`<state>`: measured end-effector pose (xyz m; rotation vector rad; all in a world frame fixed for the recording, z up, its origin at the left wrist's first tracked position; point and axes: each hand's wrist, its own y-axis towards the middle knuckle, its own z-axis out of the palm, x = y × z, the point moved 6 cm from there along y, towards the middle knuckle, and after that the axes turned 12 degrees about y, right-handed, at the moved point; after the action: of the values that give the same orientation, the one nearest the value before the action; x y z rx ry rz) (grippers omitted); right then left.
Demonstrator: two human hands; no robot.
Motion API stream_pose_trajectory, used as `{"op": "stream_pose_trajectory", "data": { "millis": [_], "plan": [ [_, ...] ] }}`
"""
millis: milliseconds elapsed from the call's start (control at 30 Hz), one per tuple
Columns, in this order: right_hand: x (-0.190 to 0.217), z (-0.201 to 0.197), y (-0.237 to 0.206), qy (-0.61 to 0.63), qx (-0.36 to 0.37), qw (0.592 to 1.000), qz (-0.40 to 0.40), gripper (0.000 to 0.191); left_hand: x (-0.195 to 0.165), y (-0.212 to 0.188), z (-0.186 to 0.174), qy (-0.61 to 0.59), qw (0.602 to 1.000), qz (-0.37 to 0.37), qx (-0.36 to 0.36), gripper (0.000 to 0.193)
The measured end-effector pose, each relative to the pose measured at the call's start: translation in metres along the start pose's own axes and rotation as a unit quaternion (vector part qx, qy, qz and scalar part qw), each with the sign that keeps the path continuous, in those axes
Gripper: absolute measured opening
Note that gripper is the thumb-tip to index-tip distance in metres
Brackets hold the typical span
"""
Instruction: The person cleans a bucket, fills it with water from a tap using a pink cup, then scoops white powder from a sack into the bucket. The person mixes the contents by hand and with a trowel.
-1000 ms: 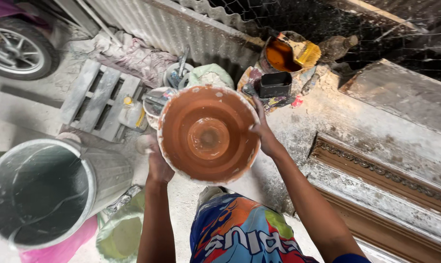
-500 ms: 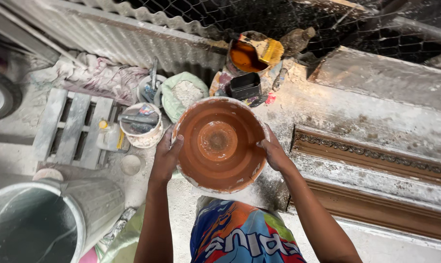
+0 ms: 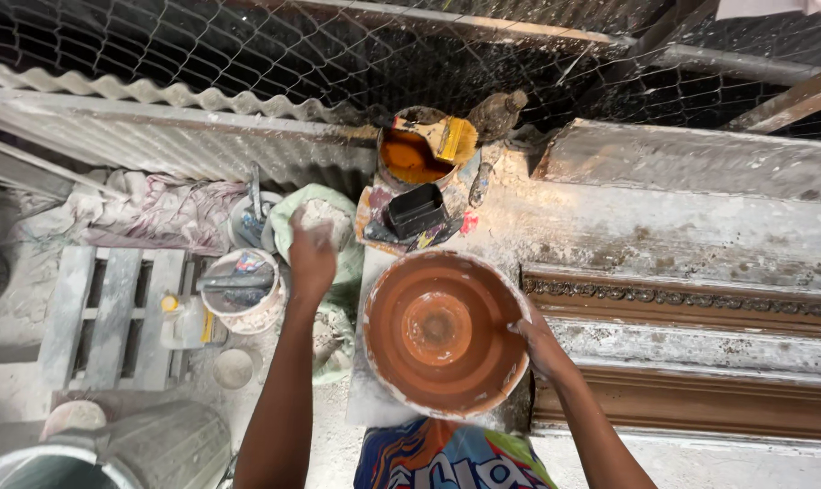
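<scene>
A round, rust-orange bowl (image 3: 442, 330) with a white-crusted rim rests on a dusty white board in front of me. My right hand (image 3: 539, 342) grips its right rim. My left hand (image 3: 312, 258) has reached out to the left over a green sack (image 3: 347, 263) holding white powder (image 3: 324, 215), with its fingers curled; whether it holds powder I cannot tell. My patterned shirt shows at the bottom edge.
A small bucket (image 3: 240, 292) of tools and a wooden pallet (image 3: 111, 312) lie at left. A tin of orange liquid with a yellow brush (image 3: 426, 145) and a black tub (image 3: 416, 211) stand behind the bowl. Ornate moulding strips (image 3: 691, 299) run right. A grey bin (image 3: 148, 448) sits bottom left.
The bowl has come down from between both hands onto the board. My left hand let go of it and moved left to the powder sack. The view swung right.
</scene>
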<state>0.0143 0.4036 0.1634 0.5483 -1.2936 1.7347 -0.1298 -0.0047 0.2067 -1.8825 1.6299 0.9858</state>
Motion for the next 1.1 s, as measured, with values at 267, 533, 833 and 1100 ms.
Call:
{"op": "stream_pose_trajectory", "data": {
  "millis": [267, 533, 833, 1100],
  "plan": [
    [-0.035, -0.034, 0.013, -0.132, -0.053, 0.988, 0.061, 0.074, -0.096, 0.150, 0.191, -0.271, 0.917, -0.205, 0.208, 0.050],
    [-0.072, -0.052, 0.012, -0.074, -0.073, 0.989, 0.105, 0.075, -0.112, 0.178, 0.198, -0.323, 0.888, -0.279, 0.171, 0.025],
    [-0.075, -0.051, 0.015, -0.028, -0.040, 0.994, 0.100, 0.076, -0.114, 0.188, 0.149, 0.205, 0.958, 0.038, 0.197, 0.019],
    [-0.075, -0.051, 0.019, -0.084, -0.036, 0.990, 0.105, 0.077, -0.121, 0.168, 0.137, 0.191, 0.968, 0.065, 0.149, 0.034]
  ]
}}
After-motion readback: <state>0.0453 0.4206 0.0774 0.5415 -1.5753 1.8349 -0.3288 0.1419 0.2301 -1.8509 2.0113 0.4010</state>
